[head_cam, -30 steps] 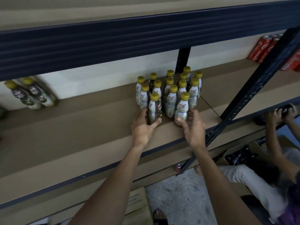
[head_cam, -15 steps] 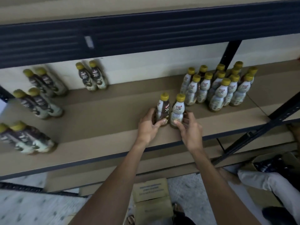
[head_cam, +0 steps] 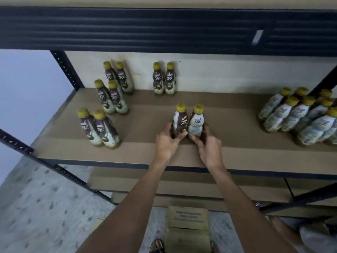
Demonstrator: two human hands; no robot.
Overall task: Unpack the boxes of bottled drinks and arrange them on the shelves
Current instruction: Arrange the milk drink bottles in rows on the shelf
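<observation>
Two yellow-capped coffee bottles stand side by side on the brown shelf board [head_cam: 228,136]. My left hand [head_cam: 166,141] grips the base of the left bottle [head_cam: 180,121]. My right hand [head_cam: 207,145] grips the base of the right bottle [head_cam: 196,123]. Pairs of the same bottles stand to the left: a front pair [head_cam: 99,128], a middle pair [head_cam: 111,97], a back pair [head_cam: 118,78], and another pair [head_cam: 164,79] against the back wall. A cluster of several bottles [head_cam: 300,114] stands at the right.
A dark metal beam [head_cam: 164,28] of the upper shelf runs overhead. Black uprights [head_cam: 65,68] frame the rack. A cardboard box [head_cam: 187,229] sits on the speckled floor below. Another person's leg [head_cam: 313,238] shows at the bottom right.
Both hands slid the two bottles leftward along the shelf, away from the right cluster. The view swung left, bringing more paired bottles and the left upright into sight.
</observation>
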